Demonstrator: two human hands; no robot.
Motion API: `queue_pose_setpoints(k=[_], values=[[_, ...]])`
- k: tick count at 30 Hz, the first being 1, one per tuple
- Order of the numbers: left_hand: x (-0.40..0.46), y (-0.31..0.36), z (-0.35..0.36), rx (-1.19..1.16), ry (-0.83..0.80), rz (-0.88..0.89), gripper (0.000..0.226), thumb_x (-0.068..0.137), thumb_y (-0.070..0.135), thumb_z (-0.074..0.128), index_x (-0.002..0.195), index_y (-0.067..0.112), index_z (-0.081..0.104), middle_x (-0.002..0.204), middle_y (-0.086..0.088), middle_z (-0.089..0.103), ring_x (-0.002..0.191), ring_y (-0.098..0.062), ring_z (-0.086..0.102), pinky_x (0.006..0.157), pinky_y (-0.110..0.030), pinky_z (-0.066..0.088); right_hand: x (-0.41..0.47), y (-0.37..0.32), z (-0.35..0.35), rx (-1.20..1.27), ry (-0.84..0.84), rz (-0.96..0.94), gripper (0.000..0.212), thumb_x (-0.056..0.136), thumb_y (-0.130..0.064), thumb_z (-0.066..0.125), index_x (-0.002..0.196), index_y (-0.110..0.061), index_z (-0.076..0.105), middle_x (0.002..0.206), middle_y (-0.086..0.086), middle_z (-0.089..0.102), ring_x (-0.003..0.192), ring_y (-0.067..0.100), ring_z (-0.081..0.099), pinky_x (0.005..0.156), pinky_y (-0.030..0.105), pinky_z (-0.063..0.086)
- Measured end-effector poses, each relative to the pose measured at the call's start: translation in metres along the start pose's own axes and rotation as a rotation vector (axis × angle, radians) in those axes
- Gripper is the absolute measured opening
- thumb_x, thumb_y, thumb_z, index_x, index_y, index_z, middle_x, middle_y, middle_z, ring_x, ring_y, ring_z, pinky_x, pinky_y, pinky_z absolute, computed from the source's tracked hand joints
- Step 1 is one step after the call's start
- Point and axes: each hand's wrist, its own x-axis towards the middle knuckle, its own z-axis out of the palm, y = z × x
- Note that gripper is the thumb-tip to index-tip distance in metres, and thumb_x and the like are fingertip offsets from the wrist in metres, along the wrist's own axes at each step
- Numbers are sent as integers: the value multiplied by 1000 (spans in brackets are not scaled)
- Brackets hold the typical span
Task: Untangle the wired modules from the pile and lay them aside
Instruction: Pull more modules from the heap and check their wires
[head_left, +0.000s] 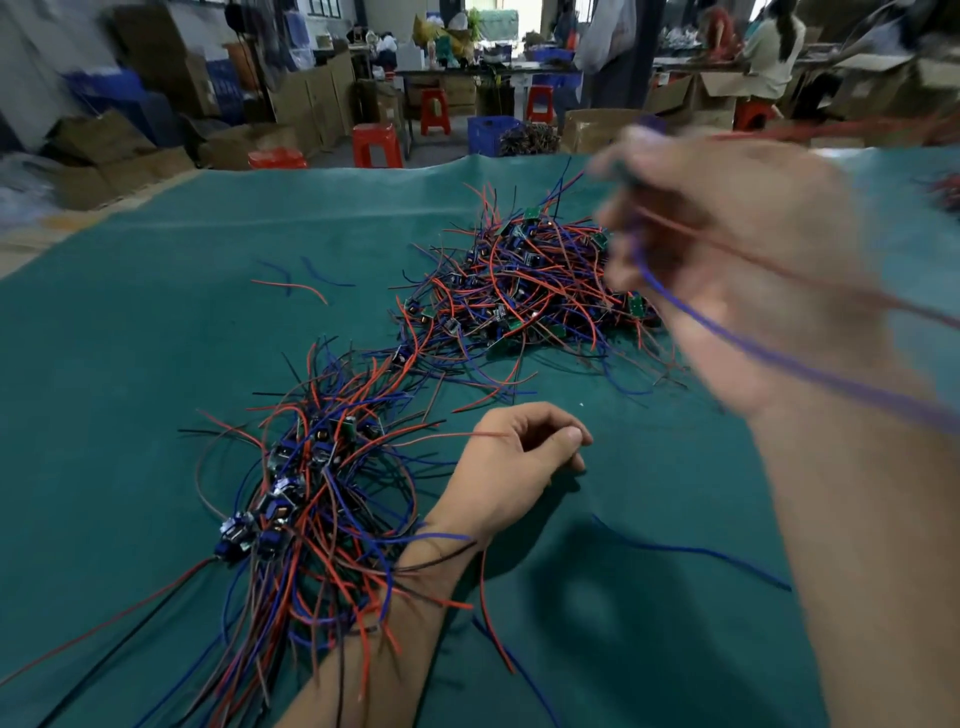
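A tangled pile of wired modules (524, 291) with red, blue and black leads lies at the middle back of the green cloth. A second bunch of modules (306, 499) lies laid out at the front left. My left hand (514, 462) rests on the cloth beside that bunch, its fingers loosely curled and its thumb near the fingertips, nothing seen between them. Some leads lie over my left forearm. My right hand (727, 265) is raised and blurred, pinching a blue wire (769, 353) and a red wire that run off to the right. The module on those wires is out of sight.
The green cloth (156, 364) covers the whole table. Loose wire offcuts (298, 283) lie at the left, and a blue one (691, 551) lies at the right front. Red stools, cardboard boxes and seated people are beyond the table's far edge.
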Motion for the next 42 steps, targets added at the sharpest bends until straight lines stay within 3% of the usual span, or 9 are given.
queue_pose_setpoints(k=[7,9,12,15,19,25,33,37,42], values=[[1,-1,-1,7,30,-1,29,93,-2,59,76,20,67,60,8,67,51,2,55,50,-14,42,37,63,76,-988,-692,254,45,89,-52,72,82,-8,77,74,2,77,66,15,71,51,23,50],[2,-1,-1,-4,17,-4,26,94,0,57,80,19,67,63,5,68,55,-2,56,51,-16,42,57,81,64,-1243,-619,155,17,88,-29,73,93,-15,80,91,8,78,89,24,74,71,27,56],[1,0,-1,-26,8,-12,24,95,0,57,85,19,67,63,5,67,57,-5,56,53,-17,42,80,108,39,-1529,-516,80,39,85,-3,58,119,-17,72,124,13,67,115,34,63,95,40,54],[0,1,-2,-26,0,-14,19,96,1,56,90,15,68,64,6,67,59,-6,55,52,-17,42,89,132,14,-1727,-489,72,37,93,-7,57,129,-14,61,131,12,51,123,37,52,88,46,52],[1,2,-2,-36,5,-17,14,96,0,57,95,7,68,65,2,66,57,-6,54,51,-18,41,88,148,-3,-1773,-366,-59,23,93,-9,65,115,-15,64,119,8,57,115,34,55,71,43,45],[1,2,-2,-45,11,-35,14,95,-1,56,96,4,69,64,2,66,54,-4,53,50,-16,40,89,127,-27,-1360,-79,-48,11,85,-28,81,96,-26,79,94,-1,73,105,28,63,89,38,53],[0,2,-2,-55,24,-51,12,96,1,56,99,5,67,69,-2,69,56,-6,53,53,-16,43,52,55,-76,-461,409,-116,14,88,-12,77,95,-24,76,86,-7,74,77,8,69,68,26,55],[0,5,0,-94,58,-44,18,103,8,49,106,-2,63,76,-12,70,58,-11,53,52,-18,42,12,48,-83,-26,339,84,19,90,2,66,92,-15,73,90,3,76,78,15,68,66,23,55],[1,8,2,-223,91,-57,33,110,21,34,116,1,60,78,-16,70,50,-9,54,45,-20,41,-31,81,-75,310,148,336,20,80,-2,62,82,-16,76,99,7,78,83,13,70,71,21,56]])
